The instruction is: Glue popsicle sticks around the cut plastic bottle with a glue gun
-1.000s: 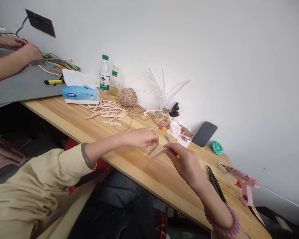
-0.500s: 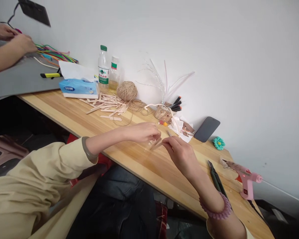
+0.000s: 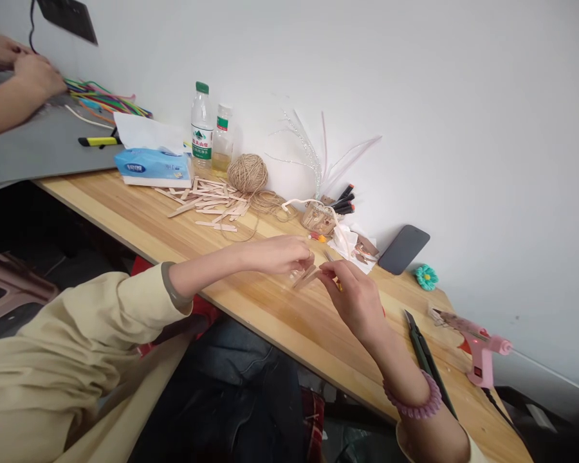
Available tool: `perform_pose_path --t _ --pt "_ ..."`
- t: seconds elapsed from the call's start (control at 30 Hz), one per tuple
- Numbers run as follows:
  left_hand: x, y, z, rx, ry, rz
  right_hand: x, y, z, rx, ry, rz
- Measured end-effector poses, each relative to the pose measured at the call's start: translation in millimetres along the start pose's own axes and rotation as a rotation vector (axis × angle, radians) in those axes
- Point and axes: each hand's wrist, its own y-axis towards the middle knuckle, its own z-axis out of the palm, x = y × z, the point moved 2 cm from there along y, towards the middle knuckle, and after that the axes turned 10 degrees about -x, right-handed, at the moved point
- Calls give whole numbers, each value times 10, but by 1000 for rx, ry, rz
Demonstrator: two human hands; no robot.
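Over the wooden table, my left hand (image 3: 285, 254) and my right hand (image 3: 351, 297) almost meet. Short wooden craft sticks (image 3: 305, 277) show between them, slanting down to the left. My right thumb and fingers pinch the end of one stick. The fingers of my left hand are closed at the upper end of the other, though the exact contact is partly hidden. Just beyond my right fingers lies a narrow metal tip (image 3: 329, 256). A small yellow piece peeks out behind my right hand.
Loose craft sticks (image 3: 222, 198), a twine ball (image 3: 248, 173), bottles (image 3: 201, 132) and tissues (image 3: 152, 166) lie at back left. A phone (image 3: 404, 249), a green utility knife (image 3: 425, 354) and a pink glue gun (image 3: 480, 350) sit to the right. Another person's hands (image 3: 36, 74) work at far left.
The view has shifted slightly. My hands stay close together with the sticks between them, and my right hand has turned a little. The other person's hands have moved slightly.
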Motion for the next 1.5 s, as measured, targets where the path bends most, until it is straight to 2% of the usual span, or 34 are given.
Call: perform_pose_path --t 0.6,0.87,1.23,1.5 --pt "16 28 10 17 8 -2 -14 62 -9 44 -11 -18" --pt "31 44 23 16 -17 7 -30 63 -2 22 -96 -79" --pt "-49 46 -4 71 141 14 8 59 0 30 -171 -206" --pt "-161 91 38 50 234 -123 36 79 -14 46 -136 -277"
